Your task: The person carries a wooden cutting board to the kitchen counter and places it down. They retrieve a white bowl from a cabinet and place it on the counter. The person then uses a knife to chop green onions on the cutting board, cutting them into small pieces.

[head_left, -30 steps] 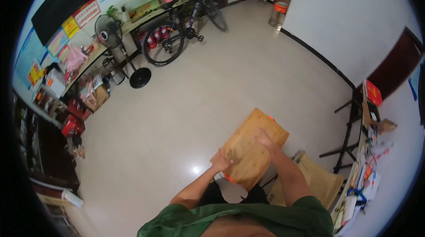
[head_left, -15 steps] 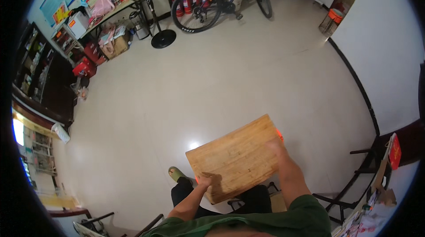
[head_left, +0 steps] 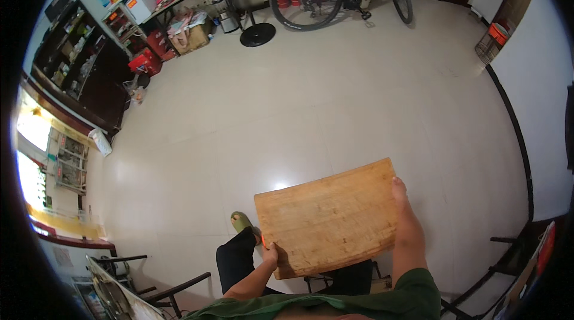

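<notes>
Both hands grip a wooden cutting board: left hand (head_left: 274, 255) pinching its near corner, right hand (head_left: 405, 218) clasping its far edge; board (head_left: 329, 218) held level above the floor (head_left: 299, 111); carrying step, needing a steady two-sided hold.

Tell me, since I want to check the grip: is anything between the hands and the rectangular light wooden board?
Nothing visible. The left hand grips the rectangular light wooden board at its near left corner, and the right hand lies flat along its right edge. Both touch the wood directly.
</notes>
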Demonstrator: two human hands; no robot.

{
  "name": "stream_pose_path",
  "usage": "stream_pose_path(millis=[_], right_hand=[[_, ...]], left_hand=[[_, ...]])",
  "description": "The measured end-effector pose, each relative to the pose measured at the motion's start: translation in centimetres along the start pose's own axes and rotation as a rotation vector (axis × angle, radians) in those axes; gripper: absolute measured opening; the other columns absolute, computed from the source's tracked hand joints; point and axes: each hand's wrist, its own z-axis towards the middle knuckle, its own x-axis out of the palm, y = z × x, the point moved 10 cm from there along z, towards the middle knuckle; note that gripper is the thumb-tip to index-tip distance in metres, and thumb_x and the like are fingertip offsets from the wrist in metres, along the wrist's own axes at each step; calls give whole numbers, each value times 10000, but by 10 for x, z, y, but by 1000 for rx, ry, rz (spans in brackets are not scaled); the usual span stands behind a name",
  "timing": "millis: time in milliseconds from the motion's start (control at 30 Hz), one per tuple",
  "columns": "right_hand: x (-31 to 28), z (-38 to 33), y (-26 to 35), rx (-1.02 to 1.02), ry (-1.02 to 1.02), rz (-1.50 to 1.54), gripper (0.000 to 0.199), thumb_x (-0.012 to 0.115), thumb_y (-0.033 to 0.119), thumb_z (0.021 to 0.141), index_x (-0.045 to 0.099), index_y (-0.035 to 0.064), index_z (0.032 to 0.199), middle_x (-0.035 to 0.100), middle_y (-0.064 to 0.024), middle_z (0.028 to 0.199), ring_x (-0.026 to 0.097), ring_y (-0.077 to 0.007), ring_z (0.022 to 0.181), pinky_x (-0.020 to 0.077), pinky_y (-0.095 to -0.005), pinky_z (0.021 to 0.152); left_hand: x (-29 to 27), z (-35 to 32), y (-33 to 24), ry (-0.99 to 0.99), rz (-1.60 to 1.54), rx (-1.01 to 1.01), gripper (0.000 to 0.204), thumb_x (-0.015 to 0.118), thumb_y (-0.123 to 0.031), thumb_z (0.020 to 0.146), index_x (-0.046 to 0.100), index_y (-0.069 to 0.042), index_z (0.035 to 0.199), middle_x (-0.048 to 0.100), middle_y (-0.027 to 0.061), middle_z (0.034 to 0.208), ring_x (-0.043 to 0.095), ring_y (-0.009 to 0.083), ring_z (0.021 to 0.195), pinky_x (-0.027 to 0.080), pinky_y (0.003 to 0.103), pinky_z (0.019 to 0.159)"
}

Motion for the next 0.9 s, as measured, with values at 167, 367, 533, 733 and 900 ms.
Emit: stream_pose_path(millis=[167, 367, 533, 733, 900], right_hand=[[14, 53, -39, 38, 25, 132, 407, 442, 361, 996, 581, 27, 1184, 622, -189, 1173, 573, -389, 1083, 444, -465, 919], [-13, 5, 21, 100, -3, 143, 357, 484, 311, 994, 572, -11, 1120, 625, -139, 1053, 570, -232, 974, 465, -397, 849], [-40, -33, 107, 74, 30, 273, 345, 477, 292, 993, 557, -15, 1128, 612, -134, 1037, 566, -250, 949, 471, -415, 812], [-37, -76, 273, 97, 7, 344, 369, 426, 265, 997, 571, -61, 1093, 637, -176, 989, 593, -290, 919, 473, -415, 826], [-14, -176, 491, 172, 128, 561, 429, 409, 304, 1010, 516, -58, 1212, 592, -178, 1160, 568, -290, 1046, 470, -437, 884]], left_hand=[[2, -56, -49, -20, 147, 4, 775, 584, -534, 892, 250, -226, 1520, 394, 241, 1456, 399, 390, 1324, 384, 490, 1042], [-32, -43, -27, 12, 170, 87, 763, 564, -597, 871, 278, -296, 1511, 431, 270, 1416, 381, 442, 1320, 360, 475, 1069], [-92, -57, -84, 119, -91, 159, 618, 584, -485, 905, 445, -202, 1436, 523, 181, 1375, 531, 314, 1227, 447, 417, 995], [-217, -47, -165, 116, -251, 208, 570, 552, -415, 949, 470, -71, 1396, 558, 153, 1323, 551, 261, 1185, 451, 394, 969], [-358, -93, -298, 193, -453, 307, 507, 526, -339, 979, 470, -21, 1369, 581, 130, 1278, 553, 227, 1154, 453, 375, 959]])
